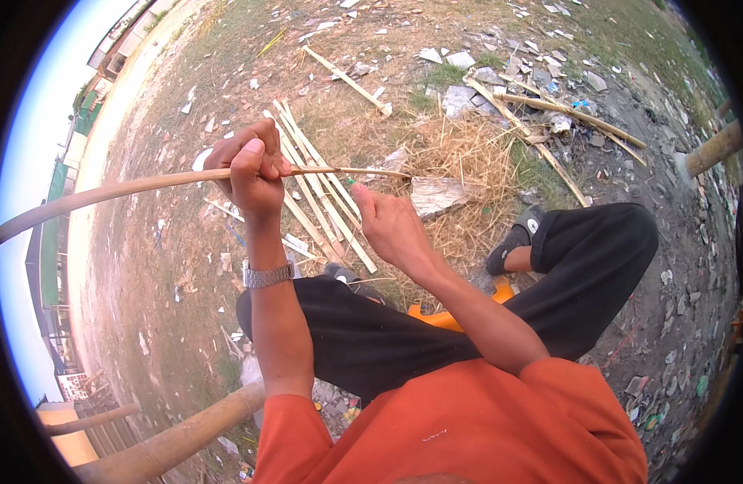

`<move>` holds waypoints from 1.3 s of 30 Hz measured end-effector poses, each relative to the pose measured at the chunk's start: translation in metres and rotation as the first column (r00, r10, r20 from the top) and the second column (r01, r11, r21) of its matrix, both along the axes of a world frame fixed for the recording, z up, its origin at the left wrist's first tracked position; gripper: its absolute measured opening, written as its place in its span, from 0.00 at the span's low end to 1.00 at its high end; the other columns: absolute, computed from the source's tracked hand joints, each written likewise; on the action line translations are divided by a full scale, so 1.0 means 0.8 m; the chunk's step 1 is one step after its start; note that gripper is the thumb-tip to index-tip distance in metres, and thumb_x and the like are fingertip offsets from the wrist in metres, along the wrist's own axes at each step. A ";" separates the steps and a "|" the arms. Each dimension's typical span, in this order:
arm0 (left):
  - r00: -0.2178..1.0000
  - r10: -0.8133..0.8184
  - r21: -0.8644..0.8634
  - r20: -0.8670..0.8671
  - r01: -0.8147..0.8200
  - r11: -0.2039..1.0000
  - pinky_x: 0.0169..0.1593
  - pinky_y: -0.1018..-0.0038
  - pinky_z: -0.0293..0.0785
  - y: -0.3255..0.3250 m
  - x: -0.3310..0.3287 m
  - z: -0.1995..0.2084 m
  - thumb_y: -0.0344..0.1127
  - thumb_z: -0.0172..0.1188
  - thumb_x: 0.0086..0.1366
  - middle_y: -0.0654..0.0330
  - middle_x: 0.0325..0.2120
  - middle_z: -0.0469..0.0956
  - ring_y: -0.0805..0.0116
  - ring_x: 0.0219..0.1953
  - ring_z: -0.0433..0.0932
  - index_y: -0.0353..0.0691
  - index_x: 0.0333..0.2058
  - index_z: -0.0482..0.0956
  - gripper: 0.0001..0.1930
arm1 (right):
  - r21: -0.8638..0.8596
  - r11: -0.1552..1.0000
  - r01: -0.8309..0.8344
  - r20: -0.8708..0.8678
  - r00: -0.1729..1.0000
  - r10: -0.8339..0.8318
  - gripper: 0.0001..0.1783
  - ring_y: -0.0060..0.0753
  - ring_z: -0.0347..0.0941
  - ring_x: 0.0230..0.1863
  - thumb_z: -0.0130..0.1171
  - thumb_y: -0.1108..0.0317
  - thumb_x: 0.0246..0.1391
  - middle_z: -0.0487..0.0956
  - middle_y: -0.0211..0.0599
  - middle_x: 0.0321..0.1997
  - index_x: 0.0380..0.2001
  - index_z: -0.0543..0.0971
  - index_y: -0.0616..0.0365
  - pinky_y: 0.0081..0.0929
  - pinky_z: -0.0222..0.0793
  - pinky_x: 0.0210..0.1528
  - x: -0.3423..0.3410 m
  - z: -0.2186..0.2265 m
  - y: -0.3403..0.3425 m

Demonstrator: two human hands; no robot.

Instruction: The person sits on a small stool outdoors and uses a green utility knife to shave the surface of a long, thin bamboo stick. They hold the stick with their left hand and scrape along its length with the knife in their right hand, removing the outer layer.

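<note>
My left hand [252,168] is closed around a long strip of split bamboo [121,194], held up in front of me. The strip bows out to the left edge of the view; beyond my fist a thinner, darker length runs right and ends near a pale block [437,196]. My right hand [391,224] is just below that thin end, its thumb up and its fingers curled. A small green spot shows by the thumb; what the fingers hold, if anything, is hidden. Several pale bamboo strips [323,194] lie on the ground behind my left hand.
Dry straw [460,153] lies before my feet. More bamboo pieces [573,110] and broken tile [460,101] are scattered at the far right. Beneath me is an orange seat [444,317]. A thick bamboo pole [178,431] stands at the lower left, another pole [714,151] at the right.
</note>
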State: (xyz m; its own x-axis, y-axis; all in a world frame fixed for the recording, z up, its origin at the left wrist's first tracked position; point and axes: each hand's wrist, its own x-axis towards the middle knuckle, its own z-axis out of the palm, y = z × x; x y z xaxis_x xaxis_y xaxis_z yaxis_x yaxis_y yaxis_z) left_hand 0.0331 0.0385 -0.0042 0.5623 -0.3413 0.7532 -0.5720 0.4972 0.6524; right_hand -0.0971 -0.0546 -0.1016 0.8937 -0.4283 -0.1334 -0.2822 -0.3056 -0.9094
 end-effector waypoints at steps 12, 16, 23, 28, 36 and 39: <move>1.000 0.008 -0.013 0.010 -0.008 1.000 0.12 0.80 0.52 -0.023 -0.014 -0.003 0.30 0.46 0.50 0.61 0.05 0.56 0.76 0.09 0.52 0.36 0.06 0.56 0.17 | 0.069 0.988 0.137 0.165 0.975 -0.147 0.34 0.66 0.74 0.32 0.33 0.49 0.65 0.75 0.66 0.25 0.24 0.79 0.66 0.53 0.67 0.39 0.007 -0.051 0.017; 0.998 0.028 0.001 -0.056 -0.028 1.000 0.13 0.79 0.50 -0.007 -0.002 0.001 0.29 0.46 0.50 0.61 0.05 0.56 0.76 0.09 0.52 0.35 0.06 0.57 0.17 | -0.027 0.986 0.165 -0.023 0.986 -0.166 0.32 0.59 0.68 0.22 0.35 0.51 0.66 0.68 0.62 0.18 0.21 0.71 0.69 0.48 0.61 0.30 0.021 -0.129 -0.007; 1.000 -0.009 -0.021 -0.019 0.009 1.000 0.14 0.78 0.51 -0.026 -0.015 0.000 0.29 0.46 0.49 0.60 0.05 0.56 0.75 0.09 0.53 0.34 0.06 0.56 0.16 | 0.045 0.983 0.177 0.062 0.982 -0.180 0.36 0.66 0.70 0.25 0.34 0.47 0.65 0.72 0.65 0.20 0.20 0.74 0.69 0.52 0.63 0.33 0.015 -0.098 -0.008; 1.000 0.001 -0.016 0.008 -0.001 1.000 0.14 0.78 0.50 -0.024 -0.012 0.001 0.29 0.46 0.49 0.61 0.04 0.56 0.75 0.08 0.53 0.34 0.06 0.56 0.17 | 0.076 0.995 0.057 -0.015 0.998 -0.056 0.37 0.65 0.72 0.28 0.34 0.46 0.65 0.74 0.64 0.21 0.20 0.76 0.70 0.52 0.66 0.37 0.006 -0.070 -0.021; 1.000 0.005 0.010 -0.003 -0.005 1.000 0.14 0.78 0.49 -0.023 -0.010 0.002 0.30 0.47 0.48 0.62 0.04 0.54 0.76 0.09 0.52 0.36 0.06 0.54 0.17 | 0.009 0.993 0.116 -0.067 0.991 -0.115 0.37 0.63 0.73 0.28 0.35 0.44 0.64 0.75 0.62 0.22 0.19 0.76 0.67 0.50 0.67 0.36 0.016 -0.119 -0.038; 1.000 -0.023 0.003 0.021 0.023 1.000 0.15 0.78 0.48 -0.024 -0.010 -0.003 0.30 0.47 0.48 0.61 0.04 0.54 0.76 0.09 0.51 0.36 0.06 0.54 0.17 | 0.027 0.991 0.133 -0.008 0.991 -0.133 0.37 0.63 0.75 0.32 0.35 0.44 0.64 0.77 0.61 0.25 0.22 0.79 0.67 0.50 0.69 0.38 0.018 -0.129 -0.029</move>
State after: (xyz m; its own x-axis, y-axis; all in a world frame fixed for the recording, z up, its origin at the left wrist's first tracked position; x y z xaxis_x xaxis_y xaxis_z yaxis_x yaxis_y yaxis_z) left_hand 0.0250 0.0192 -0.0064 0.5386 -0.3562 0.7636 -0.5742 0.5081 0.6420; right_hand -0.0825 -0.0774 -0.2052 0.8284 -0.5392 -0.1517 -0.3240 -0.2402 -0.9151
